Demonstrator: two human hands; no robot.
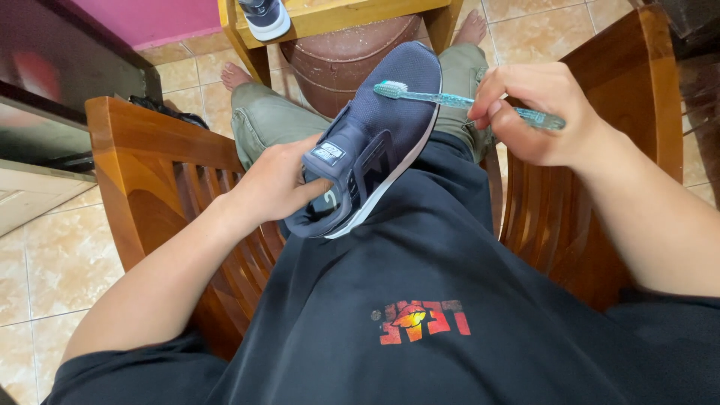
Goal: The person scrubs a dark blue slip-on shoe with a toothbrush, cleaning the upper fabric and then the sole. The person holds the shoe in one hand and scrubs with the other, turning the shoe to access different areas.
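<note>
A dark navy sneaker [379, 135] with a white sole rests over my lap, toe pointing away. My left hand [276, 184] is pushed into its opening and grips it at the heel. My right hand [536, 112] holds a clear teal toothbrush [450, 99] by the handle. The brush's bristle head lies on the mesh toe of the sneaker. I sit in a wooden armchair [154, 176], wearing a dark shirt and olive trousers.
A second sneaker [264, 16] stands on a yellow wooden stool [341, 15] ahead of my knees. Under the stool sits a round brown pot [349, 52]. The chair's arms flank me on both sides. Beige floor tiles [52, 255] lie around.
</note>
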